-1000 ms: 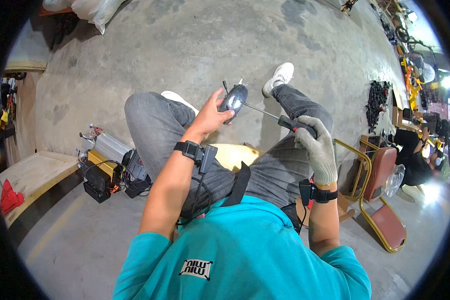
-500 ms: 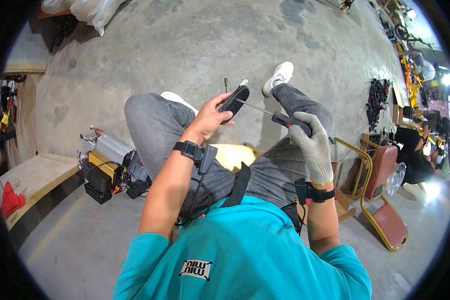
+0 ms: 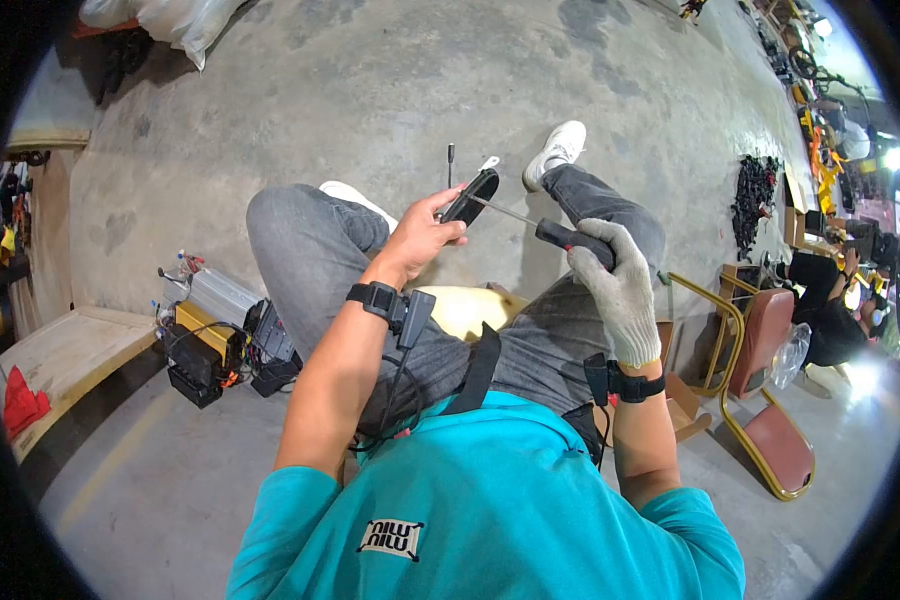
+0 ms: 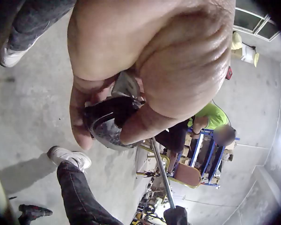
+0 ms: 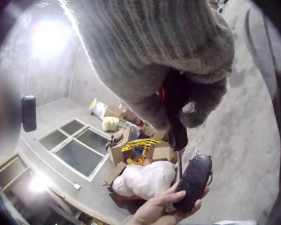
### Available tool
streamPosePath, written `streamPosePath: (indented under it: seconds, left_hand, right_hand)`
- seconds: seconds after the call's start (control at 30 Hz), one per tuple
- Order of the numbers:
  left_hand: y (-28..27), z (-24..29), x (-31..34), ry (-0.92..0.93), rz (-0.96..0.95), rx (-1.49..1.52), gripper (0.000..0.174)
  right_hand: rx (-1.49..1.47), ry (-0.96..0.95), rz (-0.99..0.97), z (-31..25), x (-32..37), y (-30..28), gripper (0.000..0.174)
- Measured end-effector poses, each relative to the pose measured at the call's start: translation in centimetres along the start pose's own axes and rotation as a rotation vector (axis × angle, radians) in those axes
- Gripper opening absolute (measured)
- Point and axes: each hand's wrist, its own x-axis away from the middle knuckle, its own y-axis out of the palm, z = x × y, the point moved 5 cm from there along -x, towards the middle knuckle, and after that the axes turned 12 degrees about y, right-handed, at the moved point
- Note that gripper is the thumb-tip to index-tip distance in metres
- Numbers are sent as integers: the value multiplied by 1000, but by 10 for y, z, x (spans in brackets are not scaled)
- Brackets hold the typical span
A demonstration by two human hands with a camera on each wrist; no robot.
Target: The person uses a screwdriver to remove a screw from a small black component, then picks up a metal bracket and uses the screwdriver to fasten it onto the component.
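Note:
My bare left hand grips a small black oval housing between thumb and fingers, out in front of the knees. The right wrist view shows the housing lengthwise, with the left thumb across its edge. In the left wrist view its surface looks glossy, partly hidden by the fingers. My right hand, in a grey knitted glove, holds a screwdriver by its black and red handle. The metal shaft points at the housing, its tip right at the near side. A small white tab sticks out at the housing's far end.
A toppled chair with brown pads lies at the right, beside a cardboard box. At the left are metal-cased electronics with wires and a low wooden bench bearing a red cloth. White sacks stand farther off.
The left hand has turned the housing, so its glossy rounded face no longer shows in the head view. The right hand has moved a little to the left with the screwdriver.

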Motion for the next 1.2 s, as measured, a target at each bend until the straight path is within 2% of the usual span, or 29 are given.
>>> streamPosePath:
  seconds: [0.27, 0.33, 0.67, 0.73, 0.87, 0.93, 1.03, 1.07, 1.13, 1.17, 1.2]
  left_hand:
    - [2, 2, 0, -12, 4, -27, 60]
    - [2, 3, 1, -18, 10, -30, 60]
    - [3, 2, 2, -35, 3, -19, 62]
    - [2, 1, 2, -48, 6, -18, 62]
    - [-1, -4, 0, 2, -1, -9, 63]
    - [1, 0, 0, 13, 1, -16, 63]
    - [1, 2, 0, 2, -6, -52, 64]
    - [0, 1, -1, 20, -1, -45, 64]
    - [0, -1, -1, 36, 2, -36, 65]
    - [-1, -1, -2, 37, 8, -56, 65]
    - [-2, -1, -3, 41, 16, -76, 65]
  right_hand:
    - [54, -27, 17, -2, 1, 0, 33]
    - [93, -107, 24, -5, 2, 1, 32]
    - [161, -232, 51, -8, 4, 4, 33]
    - [290, -507, 140, -15, 7, 4, 36]
    - [270, -454, 105, -13, 8, 8, 37]
    - [17, -74, 62, 1, 4, 9, 38]
    - [-25, 22, 90, 12, 0, 11, 42]
    - [-25, 21, 89, 15, -1, 12, 42]
    - [177, -233, 124, 8, 2, 12, 48]
    - [178, -232, 127, 8, 2, 12, 48]
    - [95, -106, 96, 14, -1, 12, 48]
